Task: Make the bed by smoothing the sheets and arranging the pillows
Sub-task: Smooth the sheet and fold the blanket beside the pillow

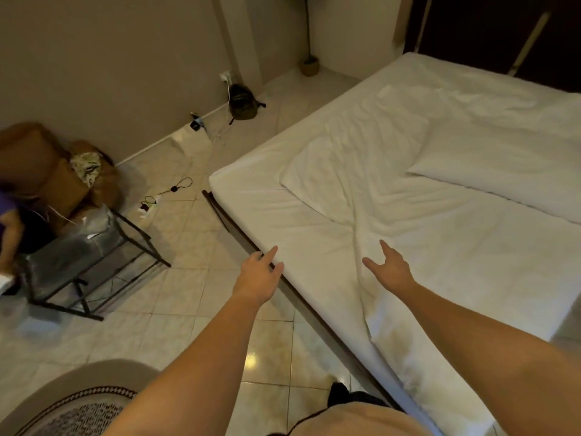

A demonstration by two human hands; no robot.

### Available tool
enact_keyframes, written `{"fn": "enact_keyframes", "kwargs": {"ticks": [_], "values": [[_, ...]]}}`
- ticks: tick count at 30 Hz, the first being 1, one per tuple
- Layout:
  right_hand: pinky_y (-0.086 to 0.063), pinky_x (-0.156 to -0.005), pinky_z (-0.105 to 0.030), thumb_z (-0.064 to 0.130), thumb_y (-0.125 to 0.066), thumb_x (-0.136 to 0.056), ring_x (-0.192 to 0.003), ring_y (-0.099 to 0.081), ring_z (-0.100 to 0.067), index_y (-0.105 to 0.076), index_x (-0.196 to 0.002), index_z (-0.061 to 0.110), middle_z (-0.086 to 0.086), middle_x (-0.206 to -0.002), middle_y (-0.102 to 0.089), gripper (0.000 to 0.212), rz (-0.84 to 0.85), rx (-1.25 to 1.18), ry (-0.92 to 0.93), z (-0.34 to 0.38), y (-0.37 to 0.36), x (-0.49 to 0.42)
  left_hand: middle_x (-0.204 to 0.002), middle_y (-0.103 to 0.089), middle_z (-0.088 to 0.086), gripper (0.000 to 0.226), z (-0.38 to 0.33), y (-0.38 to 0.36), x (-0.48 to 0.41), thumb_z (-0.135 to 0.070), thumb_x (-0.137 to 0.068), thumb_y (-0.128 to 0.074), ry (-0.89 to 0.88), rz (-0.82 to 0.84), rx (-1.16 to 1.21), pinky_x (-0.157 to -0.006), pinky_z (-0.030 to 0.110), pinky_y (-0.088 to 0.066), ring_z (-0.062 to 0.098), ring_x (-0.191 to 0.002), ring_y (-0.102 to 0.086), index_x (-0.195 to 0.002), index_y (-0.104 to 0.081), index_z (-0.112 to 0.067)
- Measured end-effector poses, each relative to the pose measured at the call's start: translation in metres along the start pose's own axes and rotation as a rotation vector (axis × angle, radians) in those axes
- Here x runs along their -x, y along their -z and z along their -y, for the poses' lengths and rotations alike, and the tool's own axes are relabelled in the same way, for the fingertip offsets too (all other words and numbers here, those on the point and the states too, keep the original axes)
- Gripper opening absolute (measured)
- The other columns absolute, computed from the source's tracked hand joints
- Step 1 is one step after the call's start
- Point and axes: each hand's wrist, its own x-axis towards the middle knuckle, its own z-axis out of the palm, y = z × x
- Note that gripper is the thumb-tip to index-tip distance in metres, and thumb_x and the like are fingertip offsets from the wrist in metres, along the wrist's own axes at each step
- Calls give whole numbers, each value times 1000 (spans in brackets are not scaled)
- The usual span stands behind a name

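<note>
Both empty, fingers spread: left grip [262, 267] at the mattress [251, 196] edge, right grip [388, 267] over the rumpled top sheet [361, 199] draped across a pillow [306, 177] and off the bed; light, limp cloth, likely bunches, so I'd pinch its near hem.

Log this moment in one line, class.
left hand: open, at bed edge | right hand: open, over rumpled sheet | pillow: partly under sheet
</note>
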Motion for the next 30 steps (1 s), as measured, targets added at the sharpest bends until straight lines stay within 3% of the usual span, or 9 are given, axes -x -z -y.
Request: {"fn": "enact_keyframes", "kwargs": {"ticks": [9,13,23,26,30], "values": [[-30,-119,-52,69,-58,-88,-151,-26,-32,-17,-161,32,-9,-166,-24,91,-34,-8,-101,55,-26,-76,-167,-22,4,58,10,45,-152,-57,-105,-34,-85,24,-118,-124,46,-24,25,-155,-13,-160,-23,-42],[-32,-118,-51,70,-57,-87,-150,-27,-32,-16,-161,33,-8,-166,-24,92,-91,-37,-182,70,-45,-107,-166,-25,7,58,16,53,-231,-55,-104,-39,-197,109,-118,-123,47,-26,29,-153,-19,-159,-26,-41],[-31,-118,-54,73,-54,-86,-150,-27,-35,-19,-159,37,-12,-164,-28,89,-250,-122,-391,125,-100,-134,-169,-14,2,61,20,107,-378,-56,-105,-38,-451,311,-363,-124,42,-21,24,-156,-7,-161,-20,-41],[-35,-116,-53,77,-52,-82,-146,-34,-36,-22,-158,38,-12,-162,-33,91,-261,-142,-439,135,-116,-143,-169,-15,3,63,24,115,-408,-57,-103,-41,-470,326,-378,-124,44,-23,26,-156,-7,-161,-22,-40],[-46,-106,-47,85,-40,-72,-122,-55,-35,-29,-157,32,-11,-144,-52,101,-284,-120,-407,150,-130,-168,-169,-16,4,63,25,117,-437,-57,-103,-43,-485,303,-378,-124,44,-24,27,-156,-8,-160,-22,-41]]}}
